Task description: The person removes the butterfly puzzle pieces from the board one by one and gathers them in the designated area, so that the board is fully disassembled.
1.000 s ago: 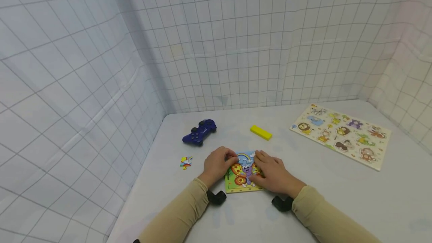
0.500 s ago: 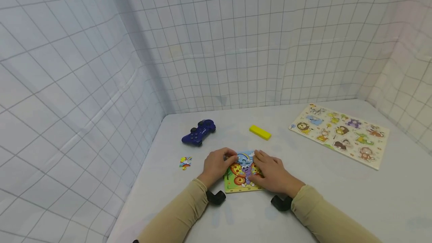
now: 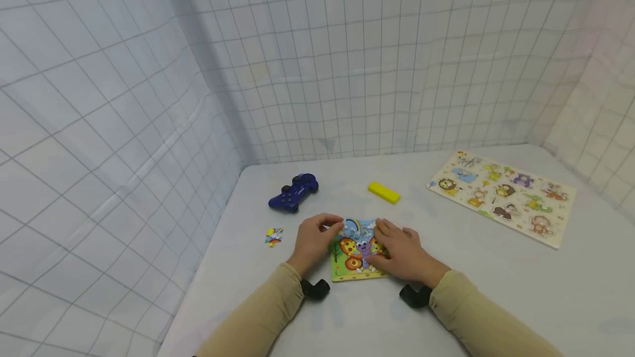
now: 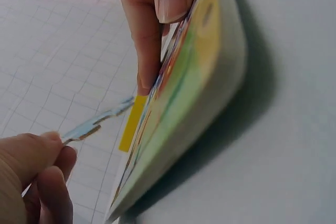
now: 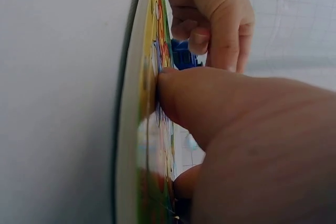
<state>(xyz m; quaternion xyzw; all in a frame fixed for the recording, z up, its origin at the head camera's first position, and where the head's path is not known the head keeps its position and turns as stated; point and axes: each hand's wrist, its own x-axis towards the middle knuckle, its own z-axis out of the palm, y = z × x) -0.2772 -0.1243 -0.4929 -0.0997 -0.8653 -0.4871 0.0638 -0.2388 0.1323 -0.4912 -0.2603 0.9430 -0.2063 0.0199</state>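
A small butterfly puzzle board (image 3: pixel 354 263) lies flat on the white table. My left hand (image 3: pixel 313 238) is at its top-left corner and pinches a thin light-blue puzzle piece (image 4: pixel 94 127) between thumb and forefinger. The piece is tilted, with one end still at the board (image 4: pixel 194 93). My right hand (image 3: pixel 404 255) rests on the board's right side, its straight fingers (image 4: pixel 157 19) pressing down on the picture. In the right wrist view those fingers (image 5: pixel 210 103) lie flat on the board (image 5: pixel 144 129), with the left hand (image 5: pixel 215 19) beyond them.
A loose puzzle piece (image 3: pixel 273 237) lies left of the hands. A blue game controller (image 3: pixel 294 193) and a yellow block (image 3: pixel 383 193) lie behind the board. A large animal puzzle board (image 3: pixel 503 197) lies at the right. Gridded fabric walls enclose the table.
My left hand has drawn back slightly to the left, and more of the board's top-left corner now shows. The right hand has stayed on the board.
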